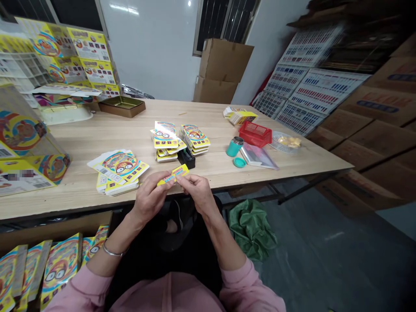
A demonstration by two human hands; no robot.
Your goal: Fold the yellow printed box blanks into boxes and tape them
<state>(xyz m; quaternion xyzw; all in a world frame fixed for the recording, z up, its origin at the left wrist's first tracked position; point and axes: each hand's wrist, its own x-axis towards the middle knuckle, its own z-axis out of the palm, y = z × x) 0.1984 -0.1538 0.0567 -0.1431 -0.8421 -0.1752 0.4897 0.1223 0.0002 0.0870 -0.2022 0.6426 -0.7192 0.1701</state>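
Between my two hands, just over the table's front edge, is a small yellow printed cardboard piece [177,172]. My left hand [152,193] pinches its left end, and my right hand [196,190] has the thumb and fingers closed on its right end. Whether it is a folded carton or a flap, I cannot tell. Just beyond it stands a black tape dispenser [186,159]. Two stacks of flat printed yellow cartons, a left one [165,141] and a right one [195,138], lie behind. To the left of my hands is a looser pile of flat cartons [120,171].
On the table [130,128] are a teal jar [234,146], its lid [239,162], a red basket [255,134] and a brown tray [122,106]. Larger yellow boxes [29,173] stand left. Below left, an open box holds formed cartons [61,268]. A green sack [251,229] lies on the floor.
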